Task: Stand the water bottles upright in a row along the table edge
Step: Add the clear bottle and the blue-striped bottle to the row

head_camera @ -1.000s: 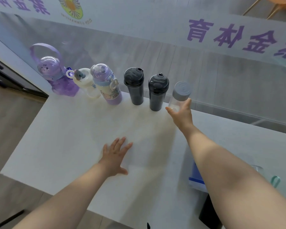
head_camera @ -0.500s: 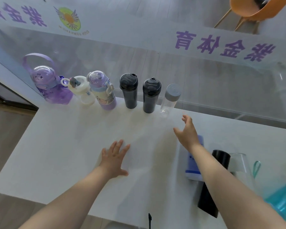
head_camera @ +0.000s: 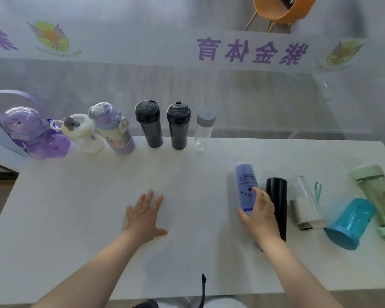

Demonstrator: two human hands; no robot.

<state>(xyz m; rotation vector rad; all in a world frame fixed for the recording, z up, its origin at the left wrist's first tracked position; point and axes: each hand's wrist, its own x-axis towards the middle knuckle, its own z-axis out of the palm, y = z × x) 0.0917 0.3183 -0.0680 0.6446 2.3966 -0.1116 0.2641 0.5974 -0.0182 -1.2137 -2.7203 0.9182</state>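
Note:
Several bottles stand upright in a row along the table's far edge: a purple bear bottle [head_camera: 29,134], a cream bottle [head_camera: 82,134], a lilac bottle [head_camera: 113,130], two black bottles [head_camera: 149,125] [head_camera: 178,127], and a clear bottle with a grey cap [head_camera: 203,127]. On the right, a blue bottle [head_camera: 246,185] lies on its side. My right hand [head_camera: 259,216] rests on its near end, fingers curled over it. My left hand [head_camera: 146,216] lies flat on the white table [head_camera: 76,207], fingers spread.
Right of the blue bottle lie a black bottle [head_camera: 277,201], a clear bottle with a grey sleeve [head_camera: 302,201], a teal bottle [head_camera: 350,223] and a pale green bottle [head_camera: 378,196]. A glass wall with purple lettering stands behind the table. An orange chair [head_camera: 280,10] is beyond it.
My right hand let go of the clear grey-capped bottle, left upright in the row, and came back to the lying blue bottle. My left hand stayed flat. The view shifted right.

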